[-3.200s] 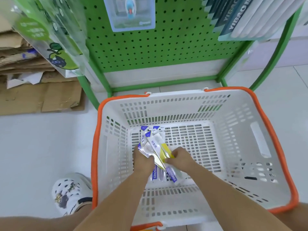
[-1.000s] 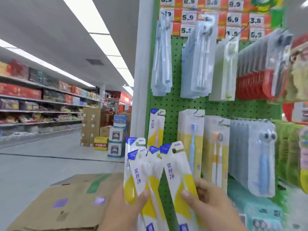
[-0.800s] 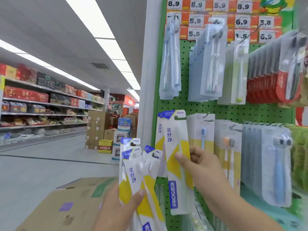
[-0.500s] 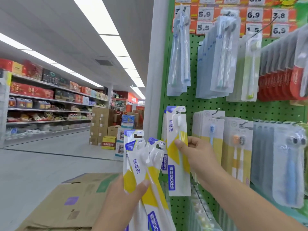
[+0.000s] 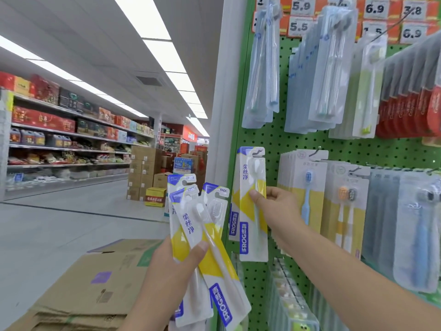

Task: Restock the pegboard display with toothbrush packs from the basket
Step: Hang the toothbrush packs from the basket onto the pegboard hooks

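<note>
Since the previous moment you have lifted the single toothbrush pack (image 5: 253, 204) in your right hand (image 5: 278, 206) up the green pegboard (image 5: 274, 144), and its hang hole now sits at the tip of the peg hook (image 5: 256, 152) at the board's left edge, in front of at least one matching pack there. Your thumb and fingers are still pinched on its middle, so it is not yet let go; whether the hook has passed fully through the hole is hard to tell. Your left hand (image 5: 176, 266) keeps clenching the fan of spare packs (image 5: 202, 235), three as far as can be counted, held low and left of the board. The basket is out of view. The hanging looks nearly done; next, likely, push it back and release.
</note>
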